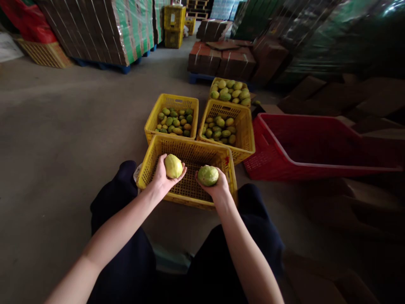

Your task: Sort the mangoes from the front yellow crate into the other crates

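Note:
My left hand (163, 175) cradles a pale yellow oval fruit (173, 166), lemon-like in shape; its fingers curl under it. In my right hand (220, 184) rests a green, slightly bumpy round fruit (208, 175), with the thumb side and fingers wrapped round its lower part. Both hands are held above a yellow perforated plastic crate (186, 144) between my knees. The part of its bottom that shows has no fruit on it; my hands hide some of it. I cannot tell the exact kind of either fruit.
Behind it stand a left yellow crate (148, 118) and a right yellow crate (247, 135), both holding green and yellow fruit. Farther back is another full crate (212, 80). A large red bin (268, 160) lies to the right. Stacked flat cardboard (221, 61) and a wrapped pallet (95, 33) stand beyond.

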Tool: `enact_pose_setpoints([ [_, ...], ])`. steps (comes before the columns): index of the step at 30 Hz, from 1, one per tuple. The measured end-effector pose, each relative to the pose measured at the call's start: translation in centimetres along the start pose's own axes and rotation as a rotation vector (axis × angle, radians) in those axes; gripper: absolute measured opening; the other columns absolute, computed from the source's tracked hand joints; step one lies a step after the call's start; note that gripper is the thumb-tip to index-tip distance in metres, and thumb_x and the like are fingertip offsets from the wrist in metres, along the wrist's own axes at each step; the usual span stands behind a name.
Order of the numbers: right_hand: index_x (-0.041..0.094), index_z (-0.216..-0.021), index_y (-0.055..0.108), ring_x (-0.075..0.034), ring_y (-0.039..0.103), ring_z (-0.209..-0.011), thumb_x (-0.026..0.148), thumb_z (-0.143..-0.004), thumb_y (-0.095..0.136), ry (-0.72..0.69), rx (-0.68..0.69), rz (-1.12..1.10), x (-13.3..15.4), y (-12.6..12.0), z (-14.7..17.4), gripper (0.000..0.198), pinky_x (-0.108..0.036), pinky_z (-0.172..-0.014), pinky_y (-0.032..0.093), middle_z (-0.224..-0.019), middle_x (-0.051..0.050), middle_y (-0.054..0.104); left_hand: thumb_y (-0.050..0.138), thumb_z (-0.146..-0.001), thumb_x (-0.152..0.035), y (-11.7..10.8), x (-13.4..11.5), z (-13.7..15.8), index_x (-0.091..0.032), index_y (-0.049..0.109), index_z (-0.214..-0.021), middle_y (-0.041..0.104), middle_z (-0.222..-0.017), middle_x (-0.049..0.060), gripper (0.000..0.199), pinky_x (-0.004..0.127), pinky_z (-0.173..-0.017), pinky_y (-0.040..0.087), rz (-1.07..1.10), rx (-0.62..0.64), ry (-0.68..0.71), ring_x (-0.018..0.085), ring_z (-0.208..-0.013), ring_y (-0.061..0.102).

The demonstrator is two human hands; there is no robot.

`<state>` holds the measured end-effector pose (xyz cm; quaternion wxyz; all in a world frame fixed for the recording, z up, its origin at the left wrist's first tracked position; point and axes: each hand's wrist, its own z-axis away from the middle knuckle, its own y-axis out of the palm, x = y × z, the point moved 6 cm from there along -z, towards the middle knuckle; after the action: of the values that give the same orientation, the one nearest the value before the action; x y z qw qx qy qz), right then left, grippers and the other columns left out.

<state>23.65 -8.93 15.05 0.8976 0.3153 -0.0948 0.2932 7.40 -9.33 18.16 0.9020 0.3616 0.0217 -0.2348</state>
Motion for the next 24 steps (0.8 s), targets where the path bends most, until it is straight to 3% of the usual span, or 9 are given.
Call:
enact_pose_setpoints([
  [5,0.023,-0.081,0.056,-0.021,0.064,-0.064,0.025,-0.084,0.040,-0.062,-0.103,0.028,0.4,-0.9,-0.7,0.016,-0.044,-0.061,0.058,-0.064,-0.001,0.066,0.055,-0.086,-0.040,-0.1,0.0,0.0,-0.014,0.059,-0.091,0.064,-0.080,0.008,0.027,0.034,-0.065,0.058,0.004,-0.001,-0.006,0.020,-0.076,0.064],
  [13,0.022,-0.080,0.056,-0.019,0.062,-0.065,0.023,-0.088,0.040,-0.110,-0.153,0.062,0.4,-1.2,-1.2,0.018,-0.041,-0.063,0.058,-0.066,-0.001,0.064,0.056,-0.086,-0.038,-0.1,-0.1,0.0,-0.014,0.059,-0.091,0.064,-0.082,0.009,0.026,0.034,-0.064,0.058,0.011,-0.006,0.002,0.021,-0.077,0.064],
  [24,0.022,-0.084,0.054,-0.019,0.062,-0.070,0.035,-0.089,0.043,-0.083,-0.023,-0.124,0.2,0.0,-0.5,0.017,-0.032,-0.055,0.058,-0.073,-0.002,0.062,0.053,-0.087,-0.040,-0.1,0.0,0.0,-0.014,0.059,-0.092,0.063,-0.080,0.008,0.027,0.034,-0.062,0.058,-0.017,-0.016,-0.021,0.020,-0.075,0.064],
])
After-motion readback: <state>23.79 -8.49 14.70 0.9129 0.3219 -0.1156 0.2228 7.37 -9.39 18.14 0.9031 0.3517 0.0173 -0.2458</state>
